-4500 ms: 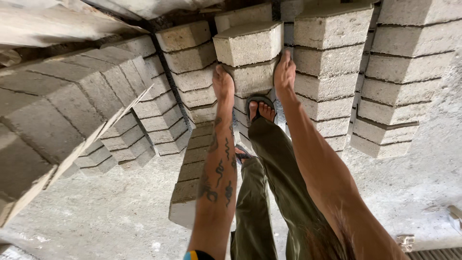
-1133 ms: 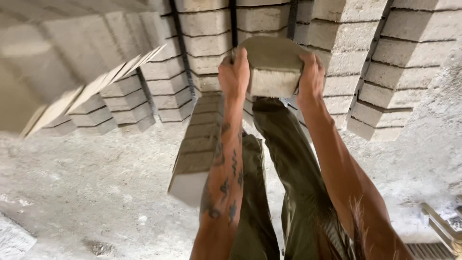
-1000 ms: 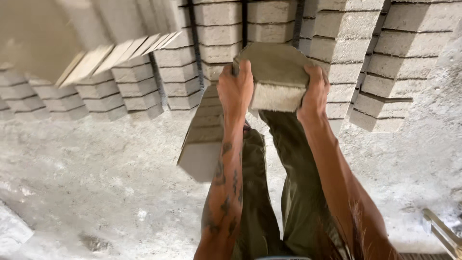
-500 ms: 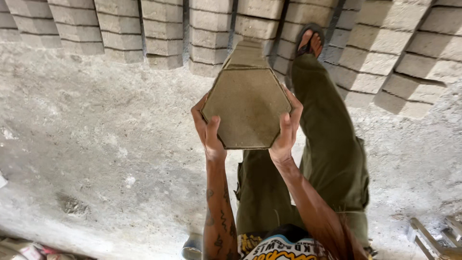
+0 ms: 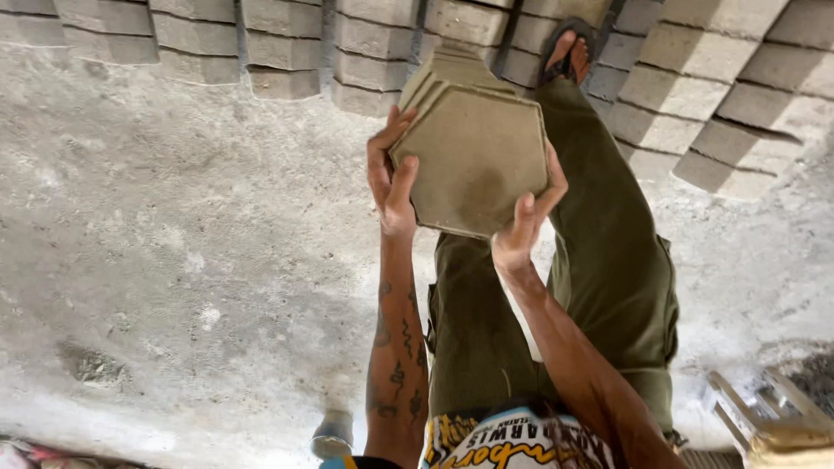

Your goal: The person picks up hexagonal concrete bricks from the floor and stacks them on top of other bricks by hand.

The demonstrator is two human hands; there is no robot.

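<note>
Compared with half a second ago, the hexagonal paver (image 5: 476, 156) is nearly in the same place between the 2 hands, but the view has slid a little, so the rows of stacked concrete blocks (image 5: 373, 48) sit closer to the top edge and more bare concrete floor (image 5: 174, 243) shows on the left. One second ago the paver was seen from its side, near the stacks; now its flat 6-sided face is turned to the camera. My judgement is that the paver has been lifted off the stack and is now being carried clear of it.

The left hand (image 5: 391, 174) closes its grip on the left edge of the paver, thumb on the face and fingers wrapped behind. The right hand (image 5: 526, 221) grips the lower right edge in the same way. The paver is held in the air in front of the green trousers (image 5: 608, 260), touching no stack.

There are no packages, labels or signs that I can make out. At the right lower corner stands a pale wooden frame (image 5: 756, 417), only partly in view. One sandalled foot (image 5: 569, 52) rests near the blocks at the top.
</note>
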